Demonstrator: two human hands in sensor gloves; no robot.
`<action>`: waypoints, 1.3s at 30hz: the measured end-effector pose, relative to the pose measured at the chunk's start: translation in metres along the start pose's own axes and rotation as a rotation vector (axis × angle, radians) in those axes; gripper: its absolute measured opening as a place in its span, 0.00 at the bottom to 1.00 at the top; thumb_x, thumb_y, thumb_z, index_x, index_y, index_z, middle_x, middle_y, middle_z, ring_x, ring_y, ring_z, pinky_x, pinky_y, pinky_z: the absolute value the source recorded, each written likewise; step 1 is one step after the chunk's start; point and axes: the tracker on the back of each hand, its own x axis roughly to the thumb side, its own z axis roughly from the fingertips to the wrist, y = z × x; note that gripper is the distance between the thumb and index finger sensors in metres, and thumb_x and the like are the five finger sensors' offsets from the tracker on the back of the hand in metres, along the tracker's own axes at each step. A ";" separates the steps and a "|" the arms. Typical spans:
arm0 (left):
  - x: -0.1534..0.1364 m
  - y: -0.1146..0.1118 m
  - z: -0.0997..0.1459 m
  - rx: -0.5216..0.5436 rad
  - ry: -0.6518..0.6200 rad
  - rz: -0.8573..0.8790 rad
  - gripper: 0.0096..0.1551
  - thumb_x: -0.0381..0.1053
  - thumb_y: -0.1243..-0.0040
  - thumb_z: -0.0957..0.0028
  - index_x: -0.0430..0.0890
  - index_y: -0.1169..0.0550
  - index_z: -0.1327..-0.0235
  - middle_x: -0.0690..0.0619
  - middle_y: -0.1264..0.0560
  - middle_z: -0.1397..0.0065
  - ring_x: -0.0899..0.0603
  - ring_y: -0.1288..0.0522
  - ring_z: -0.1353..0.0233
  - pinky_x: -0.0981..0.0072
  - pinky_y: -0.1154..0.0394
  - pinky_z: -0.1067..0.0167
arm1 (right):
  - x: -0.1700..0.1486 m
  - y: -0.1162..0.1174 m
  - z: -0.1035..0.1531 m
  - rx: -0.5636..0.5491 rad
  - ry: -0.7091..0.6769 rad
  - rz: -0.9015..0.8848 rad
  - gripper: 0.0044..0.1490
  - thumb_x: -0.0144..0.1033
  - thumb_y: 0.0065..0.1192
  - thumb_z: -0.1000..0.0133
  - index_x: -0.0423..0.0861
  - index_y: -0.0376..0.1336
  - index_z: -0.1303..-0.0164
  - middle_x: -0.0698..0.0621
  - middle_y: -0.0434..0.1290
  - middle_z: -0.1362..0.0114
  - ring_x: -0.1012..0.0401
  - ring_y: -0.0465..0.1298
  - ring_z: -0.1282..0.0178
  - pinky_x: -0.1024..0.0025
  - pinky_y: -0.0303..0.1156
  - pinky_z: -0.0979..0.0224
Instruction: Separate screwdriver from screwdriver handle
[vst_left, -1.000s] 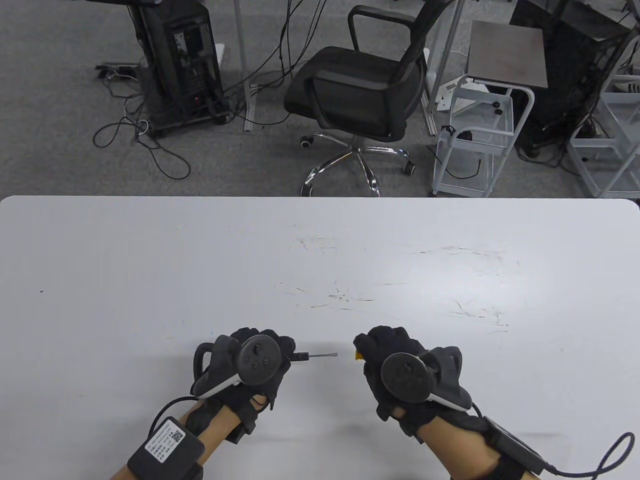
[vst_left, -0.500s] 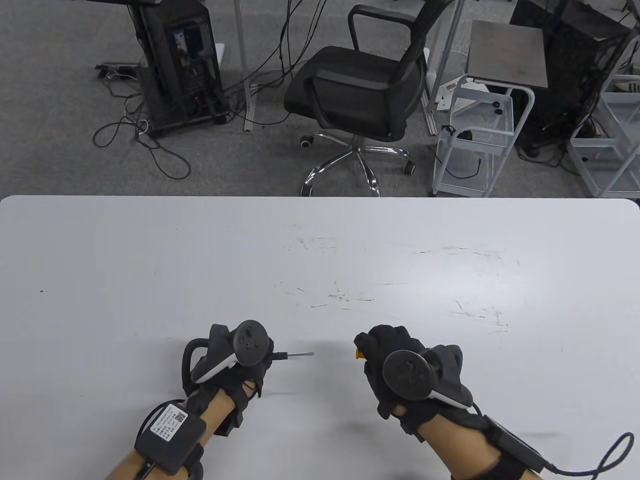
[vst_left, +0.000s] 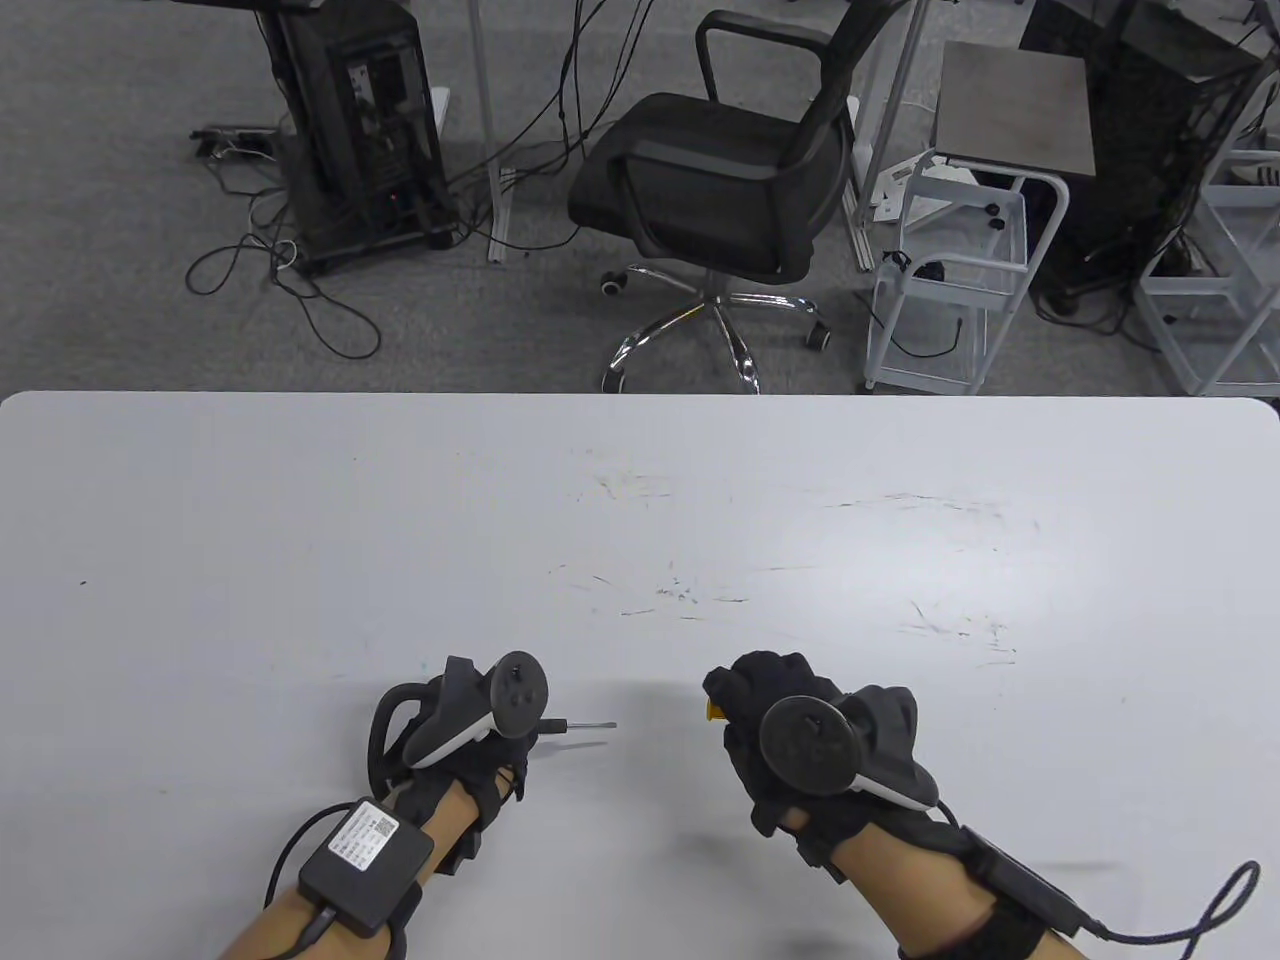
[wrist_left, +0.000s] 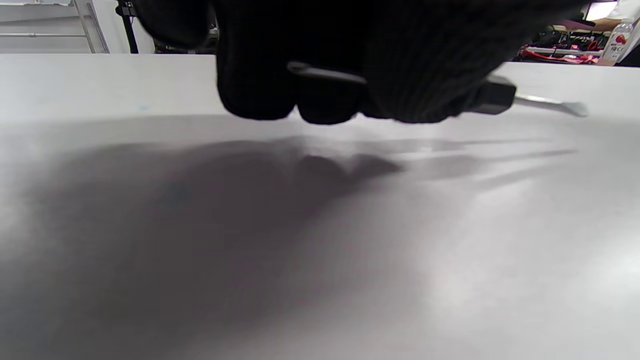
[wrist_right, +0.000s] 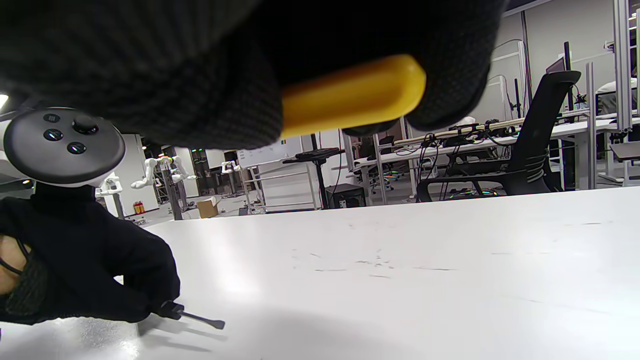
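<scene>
Pale grey worktop (vst_left: 300, 560): smooth, faintly glossy laminate, fine dark scuffs near the middle.
Slim silver screwdriver shaft (wrist_left: 547, 102): bare metal, satin shine; black collar looks like matt plastic.
Yellow screwdriver handle (wrist_right: 350, 97): smooth plastic, soft sheen.
Left hand (vst_left: 480, 740) and right hand (vst_left: 790, 730): black knitted cloth gloves, matt, ribbed weave on the fingers (wrist_right: 200, 85).
Round black trackers (wrist_right: 62, 145): smooth matt plastic.
</scene>
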 end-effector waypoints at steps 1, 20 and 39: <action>0.000 -0.001 -0.001 -0.001 0.004 -0.012 0.23 0.54 0.31 0.53 0.55 0.20 0.43 0.57 0.24 0.34 0.38 0.24 0.34 0.38 0.37 0.26 | 0.000 0.000 0.000 0.000 -0.001 -0.001 0.32 0.35 0.73 0.42 0.44 0.64 0.28 0.47 0.64 0.26 0.42 0.71 0.32 0.46 0.72 0.29; 0.001 -0.005 -0.003 -0.027 0.041 -0.085 0.26 0.55 0.29 0.53 0.56 0.22 0.40 0.54 0.25 0.35 0.39 0.24 0.37 0.40 0.37 0.26 | 0.001 0.001 0.000 -0.001 0.000 0.001 0.32 0.35 0.73 0.42 0.44 0.64 0.29 0.47 0.64 0.27 0.42 0.71 0.32 0.46 0.72 0.29; -0.013 0.055 0.035 0.097 -0.018 0.145 0.52 0.74 0.37 0.59 0.59 0.41 0.21 0.55 0.45 0.16 0.34 0.42 0.15 0.34 0.48 0.22 | -0.001 0.007 -0.005 0.011 0.019 0.002 0.32 0.35 0.73 0.42 0.44 0.64 0.28 0.47 0.64 0.26 0.42 0.71 0.32 0.45 0.72 0.29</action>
